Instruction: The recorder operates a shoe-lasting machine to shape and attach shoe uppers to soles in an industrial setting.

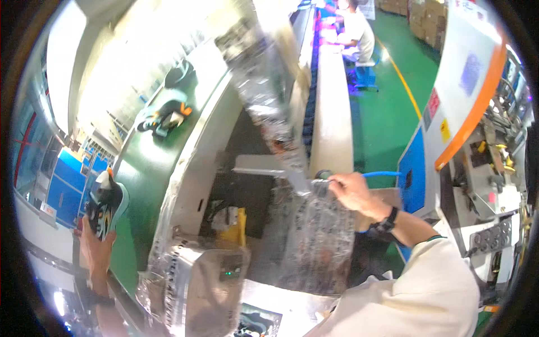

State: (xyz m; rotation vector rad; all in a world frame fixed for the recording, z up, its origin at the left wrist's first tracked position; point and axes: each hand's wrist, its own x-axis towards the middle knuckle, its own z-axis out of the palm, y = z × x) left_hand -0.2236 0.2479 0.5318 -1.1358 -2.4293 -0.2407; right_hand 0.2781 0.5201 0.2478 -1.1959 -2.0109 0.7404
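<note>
At the far left, my left hand (95,250) is closed on a shoe (106,199) in black, pale blue and orange, held over the edge of the green conveyor belt (128,247). My right hand (355,192), with a dark watch on its wrist, is at the middle right. Its fingers are closed at the top edge of a surface wrapped in shiny film (320,241). A small dark round piece (324,174) sits at the fingertips. What lies inside the fingers is hidden. A blue hose (383,174) runs behind this hand.
More shoes (165,115) lie further up the belt. A film-wrapped arm (264,95) slants down across the middle, above a metal box (213,289). A seated person (356,33) works at another line. An orange-edged white machine (455,84) stands right.
</note>
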